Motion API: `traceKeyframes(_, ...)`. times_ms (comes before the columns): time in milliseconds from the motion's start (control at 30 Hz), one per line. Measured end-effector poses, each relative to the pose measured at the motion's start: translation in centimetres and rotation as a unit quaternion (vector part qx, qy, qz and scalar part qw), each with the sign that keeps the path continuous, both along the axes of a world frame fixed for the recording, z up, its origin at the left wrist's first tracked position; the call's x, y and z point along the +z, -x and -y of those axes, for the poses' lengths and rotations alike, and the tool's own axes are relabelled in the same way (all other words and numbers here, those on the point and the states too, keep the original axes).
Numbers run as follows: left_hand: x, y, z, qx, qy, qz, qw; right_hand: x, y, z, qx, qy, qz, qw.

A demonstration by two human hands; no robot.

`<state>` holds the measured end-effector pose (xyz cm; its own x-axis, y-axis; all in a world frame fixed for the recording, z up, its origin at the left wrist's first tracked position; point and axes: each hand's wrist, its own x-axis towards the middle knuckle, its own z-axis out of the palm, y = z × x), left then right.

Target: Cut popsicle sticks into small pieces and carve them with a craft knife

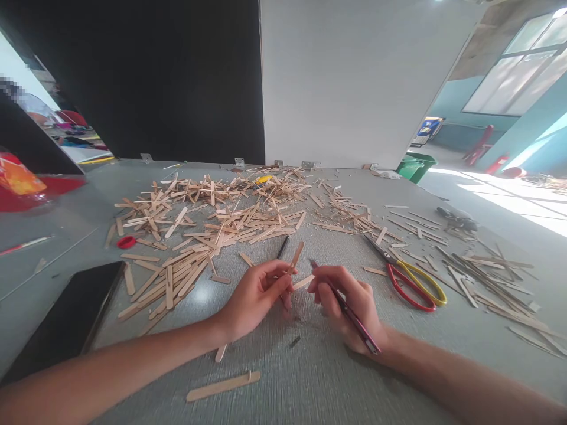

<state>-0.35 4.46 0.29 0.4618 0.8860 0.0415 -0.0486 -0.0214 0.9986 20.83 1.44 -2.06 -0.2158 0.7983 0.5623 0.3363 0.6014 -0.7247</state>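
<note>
Near the middle of the table, my left hand (261, 290) pinches a wooden craft stick (297, 257) upright between thumb and fingers. Close to its right, my right hand (348, 298) is closed around a slim purple craft knife (361, 329), its dark tip pointing up and away from me. A pale craft stick (303, 283) shows between the two hands; whether either one touches it, I cannot tell. Behind my left fingers a dark, thin rod (282, 246) sticks out, partly hidden. A single stick with a small piece standing across it (224, 386) lies in front of me.
A heap of craft sticks (234, 221) spreads across the back and left. Scissors with red and yellow handles (416, 287) lie at right, near wood scraps (500, 283). A black phone (66, 319) and a red ring (126, 242) are at left. Black and grey panels (336, 82) stand behind.
</note>
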Motion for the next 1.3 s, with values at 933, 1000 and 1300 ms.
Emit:
traceKeyframes(933, 0.0, 0.2, 0.3, -0.044, 0.017, -0.079, 0.996, 0.9, 0.4, -1.0, -0.021, 0.091, -0.068, 0.993)
traceKeyframes(1000, 0.2, 0.2, 0.3, -0.048, 0.021, -0.080, 0.995, 0.9, 0.4, -1.0, -0.023, 0.092, -0.066, 0.993)
traceKeyframes(1300, 0.4, 0.2, 0.3, -0.053, 0.039, -0.089, 0.994, 1.1, 0.4, -0.8, -0.025, 0.092, -0.057, 0.994)
